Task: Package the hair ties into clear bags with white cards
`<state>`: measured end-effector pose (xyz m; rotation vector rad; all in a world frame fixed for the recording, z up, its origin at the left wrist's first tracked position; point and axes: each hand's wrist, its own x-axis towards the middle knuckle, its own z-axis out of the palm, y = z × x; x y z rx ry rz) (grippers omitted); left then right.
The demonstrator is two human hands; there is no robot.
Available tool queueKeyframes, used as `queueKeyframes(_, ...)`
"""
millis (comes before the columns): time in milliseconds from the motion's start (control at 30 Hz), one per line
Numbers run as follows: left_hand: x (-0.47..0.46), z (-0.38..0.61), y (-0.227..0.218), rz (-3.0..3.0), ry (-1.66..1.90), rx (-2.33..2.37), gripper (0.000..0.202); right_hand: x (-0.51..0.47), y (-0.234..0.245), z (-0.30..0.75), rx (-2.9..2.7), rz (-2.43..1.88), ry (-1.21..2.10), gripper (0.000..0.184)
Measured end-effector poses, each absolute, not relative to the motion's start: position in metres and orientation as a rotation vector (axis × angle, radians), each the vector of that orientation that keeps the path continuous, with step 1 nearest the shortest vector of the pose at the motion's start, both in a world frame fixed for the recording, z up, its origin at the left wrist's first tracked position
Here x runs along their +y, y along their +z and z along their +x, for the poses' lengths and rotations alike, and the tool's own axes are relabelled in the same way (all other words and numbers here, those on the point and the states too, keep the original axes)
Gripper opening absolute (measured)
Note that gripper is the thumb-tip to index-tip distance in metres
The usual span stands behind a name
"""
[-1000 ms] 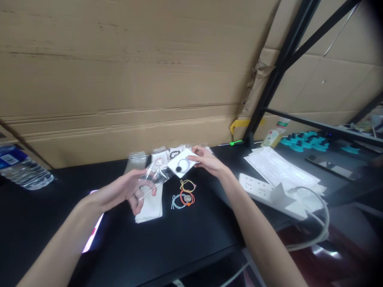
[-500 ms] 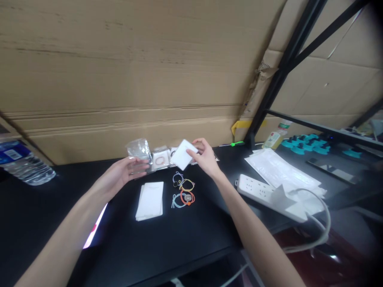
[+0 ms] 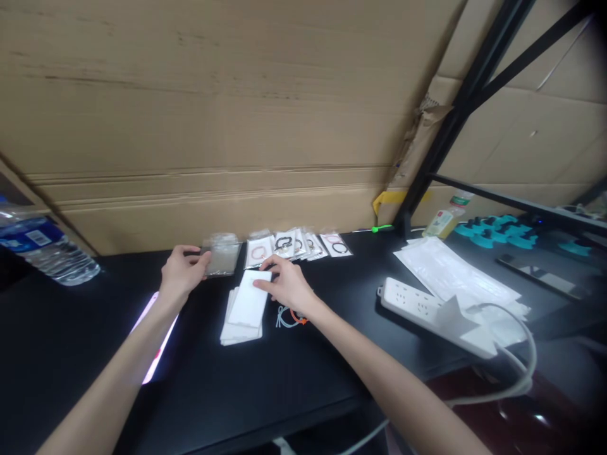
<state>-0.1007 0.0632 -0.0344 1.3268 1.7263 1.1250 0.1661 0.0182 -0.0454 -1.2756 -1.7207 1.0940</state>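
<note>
Right hand (image 3: 288,284): your fingers pinch white card (image 3: 250,302)
Left hand (image 3: 184,270): at clear bags (image 3: 222,258), rear edge of bench (image 3: 313,379) — grip unclear

The white cards (image 3: 248,303) look like smooth, matt paper stock. The clear bags (image 3: 222,259) are thin, glossy plastic, crinkled at their upper ends. The tabletop (image 3: 203,392) is smooth with a faint sheen, the wall (image 3: 237,114) matt cardboard, creased and scuffed, the power strip (image 3: 410,302) smooth plastic, the bottle (image 3: 64,260) shiny, ribbed plastic.
</note>
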Motion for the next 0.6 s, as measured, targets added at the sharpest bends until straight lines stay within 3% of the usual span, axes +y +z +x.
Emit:
queueKeyframes(233,0.057,-0.092,-0.022,1.533,1.046,2.178,0.039,0.010,-0.027,0.176,-2.139,-1.180,0.599,0.022)
queueKeyframes(433,0.047,-0.085,-0.015,1.726,0.755,2.303,0.040,0.012,-0.029,0.182,-2.214,-1.291,0.422,0.028)
queueKeyframes(600,0.034,-0.072,-0.013,1.976,0.409,2.428,0.053,0.012,-0.037,0.181,-2.385,-1.328,0.299,0.036)
